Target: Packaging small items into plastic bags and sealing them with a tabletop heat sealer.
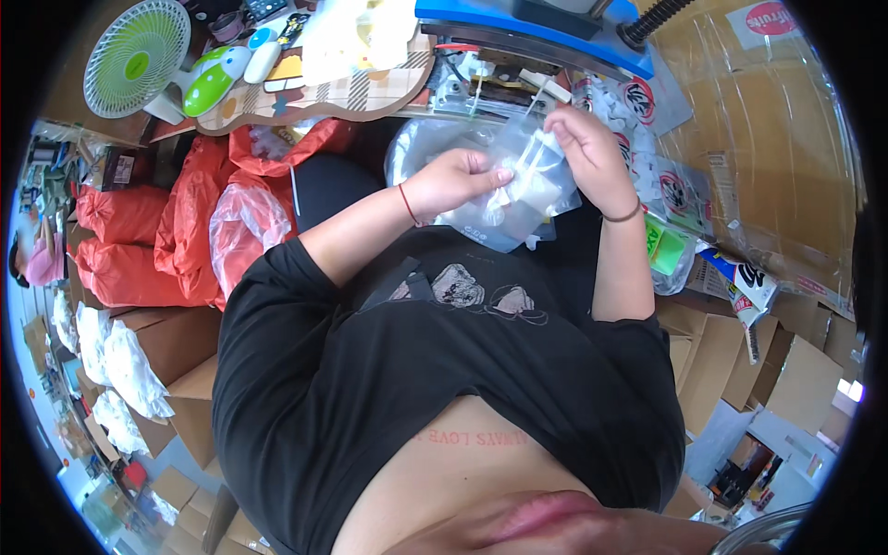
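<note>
A clear plastic bag [499, 231] hangs between my hands above my lap, with white pieces inside, one of them like a thin cord or strip [529, 153]. My left hand [453, 185] pinches the bag's left side between thumb and fingers. On the other side my right hand [592, 162] has its fingers curled at the bag's upper edge, close to the white strip. What exactly the right fingertips grip is too small to tell. Behind the bag sits a larger, clear plastic-lined container [407, 148], partly covered by my left hand and the bag.
Red plastic bags [185, 213] are piled at the left. A small fan [137, 60] and a plaid mat [314, 97] lie on the table ahead. A blue-based machine [555, 32] stands at the far right of it. Large cardboard [768, 139] and open cartons [717, 361] flank my right side.
</note>
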`<state>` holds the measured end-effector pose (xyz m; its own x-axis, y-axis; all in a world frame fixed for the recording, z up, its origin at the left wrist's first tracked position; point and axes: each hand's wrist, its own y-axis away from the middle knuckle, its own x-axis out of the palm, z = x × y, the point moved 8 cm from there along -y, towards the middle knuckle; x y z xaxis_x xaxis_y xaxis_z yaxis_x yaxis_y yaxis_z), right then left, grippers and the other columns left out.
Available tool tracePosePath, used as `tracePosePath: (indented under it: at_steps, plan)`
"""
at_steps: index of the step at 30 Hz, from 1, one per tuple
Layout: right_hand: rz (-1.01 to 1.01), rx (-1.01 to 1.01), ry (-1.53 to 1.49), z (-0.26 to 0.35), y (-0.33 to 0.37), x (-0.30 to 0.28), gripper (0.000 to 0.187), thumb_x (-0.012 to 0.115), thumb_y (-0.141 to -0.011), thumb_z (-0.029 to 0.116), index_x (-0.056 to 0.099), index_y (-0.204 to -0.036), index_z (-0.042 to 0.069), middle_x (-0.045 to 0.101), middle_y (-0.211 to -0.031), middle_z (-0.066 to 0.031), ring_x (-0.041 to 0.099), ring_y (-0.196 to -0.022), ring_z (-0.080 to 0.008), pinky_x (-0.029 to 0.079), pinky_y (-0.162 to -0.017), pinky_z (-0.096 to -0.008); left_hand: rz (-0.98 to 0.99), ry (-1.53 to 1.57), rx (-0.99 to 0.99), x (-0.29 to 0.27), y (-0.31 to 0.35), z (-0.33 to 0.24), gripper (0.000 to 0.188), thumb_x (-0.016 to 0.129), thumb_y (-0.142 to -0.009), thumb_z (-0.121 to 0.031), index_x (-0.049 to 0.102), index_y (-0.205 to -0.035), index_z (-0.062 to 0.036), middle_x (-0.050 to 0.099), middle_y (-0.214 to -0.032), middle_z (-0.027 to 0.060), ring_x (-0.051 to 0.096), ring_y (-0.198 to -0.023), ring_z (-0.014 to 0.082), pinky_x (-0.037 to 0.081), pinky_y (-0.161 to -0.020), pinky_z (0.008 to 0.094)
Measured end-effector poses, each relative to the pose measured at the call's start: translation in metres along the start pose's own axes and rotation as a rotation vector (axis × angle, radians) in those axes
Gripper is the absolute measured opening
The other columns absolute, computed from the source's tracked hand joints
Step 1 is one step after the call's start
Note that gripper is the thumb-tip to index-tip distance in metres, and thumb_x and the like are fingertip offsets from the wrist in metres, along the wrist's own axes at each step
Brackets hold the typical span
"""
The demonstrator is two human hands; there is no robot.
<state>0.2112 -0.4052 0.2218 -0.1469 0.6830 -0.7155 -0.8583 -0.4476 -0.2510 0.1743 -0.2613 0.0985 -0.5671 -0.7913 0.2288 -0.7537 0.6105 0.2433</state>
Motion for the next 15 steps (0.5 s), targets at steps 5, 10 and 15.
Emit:
tracePosePath:
  at_steps: [5, 10, 15]
  plan:
    - [0.008, 0.002, 0.298, -0.029, 0.018, -0.020, 0.023, 0.051, -0.099, 0.018, 0.060, -0.116, 0.005, 0.060, -0.106, -0.0144, 0.058, -0.098, -0.0287, 0.045, -0.089, -0.0341, 0.162, 0.265, -0.196, 0.031, 0.003, 0.018, 0.024, 0.069, -0.092, -0.019, 0.067, -0.109, -0.0017, 0.072, -0.098, 0.0063, 0.068, -0.085, 0.0125, 0.055, -0.077, 0.0278]
    - [-0.145, -0.101, 0.641, -0.102, 0.034, -0.032, 0.027, 0.051, -0.098, 0.017, 0.056, -0.123, 0.006, 0.052, -0.118, -0.0174, 0.050, -0.109, -0.0342, 0.041, -0.098, -0.0392, 0.121, 0.294, -0.204, 0.018, -0.008, 0.021, 0.025, 0.068, -0.090, -0.011, 0.065, -0.114, -0.0028, 0.071, -0.105, 0.0084, 0.069, -0.093, 0.0152, 0.056, -0.085, 0.0308]
    - [-0.092, 0.012, 0.353, -0.110, 0.038, -0.017, 0.028, 0.051, -0.097, 0.013, 0.056, -0.124, 0.007, 0.051, -0.114, -0.0171, 0.049, -0.111, -0.0338, 0.039, -0.099, -0.0388, -0.039, 0.381, -0.138, -0.029, -0.032, -0.003, 0.024, 0.068, -0.089, -0.008, 0.065, -0.113, -0.0033, 0.071, -0.105, 0.0075, 0.069, -0.094, 0.0147, 0.057, -0.084, 0.0308]
